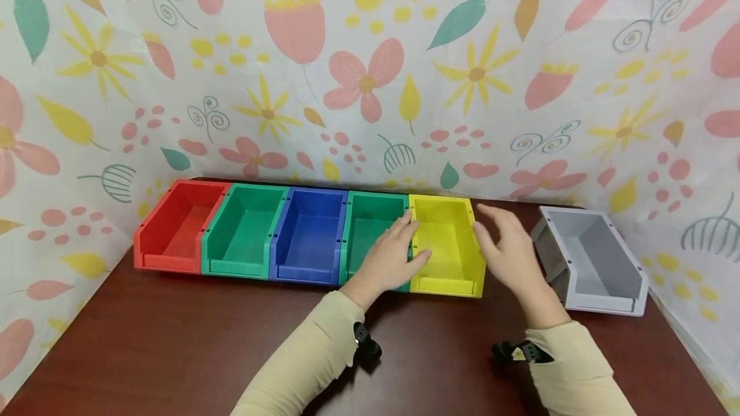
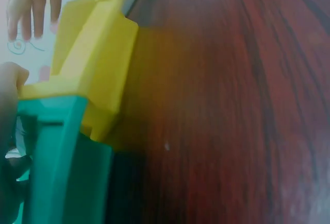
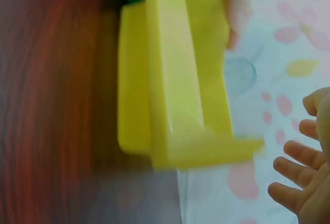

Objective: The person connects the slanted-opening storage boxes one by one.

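My left hand is over the second green bin and its shared edge with the yellow bin. Its fingers point away, and the thumb reaches over the yellow bin; whether they touch the rim I cannot tell. To the right of the yellow bin is my right hand, fingers loosely bent and apart from the thumb. In the right wrist view that hand holds nothing and stands apart from the yellow bin. No items show inside the yellow bin.
Left of the second green bin, a blue bin, another green bin and a red bin stand side by side. A grey bin stands apart at the right. Behind the dark wooden table hangs a floral cloth.
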Motion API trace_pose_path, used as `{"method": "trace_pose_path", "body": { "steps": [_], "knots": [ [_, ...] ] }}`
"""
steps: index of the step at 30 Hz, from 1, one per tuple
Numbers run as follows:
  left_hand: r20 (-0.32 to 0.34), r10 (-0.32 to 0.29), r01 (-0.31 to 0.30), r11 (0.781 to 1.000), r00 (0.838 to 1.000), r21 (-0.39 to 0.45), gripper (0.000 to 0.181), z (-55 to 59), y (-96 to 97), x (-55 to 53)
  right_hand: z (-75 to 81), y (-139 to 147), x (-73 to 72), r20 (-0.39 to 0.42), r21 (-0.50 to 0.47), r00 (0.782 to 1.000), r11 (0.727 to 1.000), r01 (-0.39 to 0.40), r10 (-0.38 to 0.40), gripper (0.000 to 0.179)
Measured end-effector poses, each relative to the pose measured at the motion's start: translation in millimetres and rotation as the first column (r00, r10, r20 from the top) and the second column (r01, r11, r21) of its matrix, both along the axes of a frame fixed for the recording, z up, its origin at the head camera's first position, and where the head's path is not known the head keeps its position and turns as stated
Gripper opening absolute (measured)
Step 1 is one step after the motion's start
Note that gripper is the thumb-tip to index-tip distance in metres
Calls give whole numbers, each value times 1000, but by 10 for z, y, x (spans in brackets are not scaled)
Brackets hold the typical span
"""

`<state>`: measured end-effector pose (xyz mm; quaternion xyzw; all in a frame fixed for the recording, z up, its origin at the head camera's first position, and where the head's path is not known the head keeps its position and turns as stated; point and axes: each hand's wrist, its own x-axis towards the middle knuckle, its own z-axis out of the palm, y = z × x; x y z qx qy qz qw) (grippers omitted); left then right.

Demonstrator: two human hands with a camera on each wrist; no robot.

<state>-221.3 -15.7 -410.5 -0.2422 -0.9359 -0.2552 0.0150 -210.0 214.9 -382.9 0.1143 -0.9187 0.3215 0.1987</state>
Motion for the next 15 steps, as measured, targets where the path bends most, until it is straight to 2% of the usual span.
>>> {"method": "trace_pose_path", "body": {
  "steps": [4, 8, 11, 12, 15],
  "knots": [
    [-72, 7, -13, 997, 997, -82, 70, -8, -34, 8, 49, 273, 14, -44, -16, 994, 995, 97, -98, 42],
    [-70, 26, -36, 988, 997, -147, 73, 3, -43, 23, 64, 687, 74, -12, 19, 978, 978, 208, -208, 45],
    [-95, 28, -46, 981, 995, -191, 74, 44, 8, 17, 58, 1106, 146, 31, 50, 952, 952, 303, -305, 50],
    [-116, 27, -50, 979, 993, -199, 74, 64, 32, 11, 40, 1253, 167, 42, 59, 938, 938, 341, -344, 52],
    [-189, 22, -65, 972, 982, -227, 72, 110, 93, -19, -12, 1653, 257, 140, 94, 892, 903, 419, -429, 63]
  ]
}}
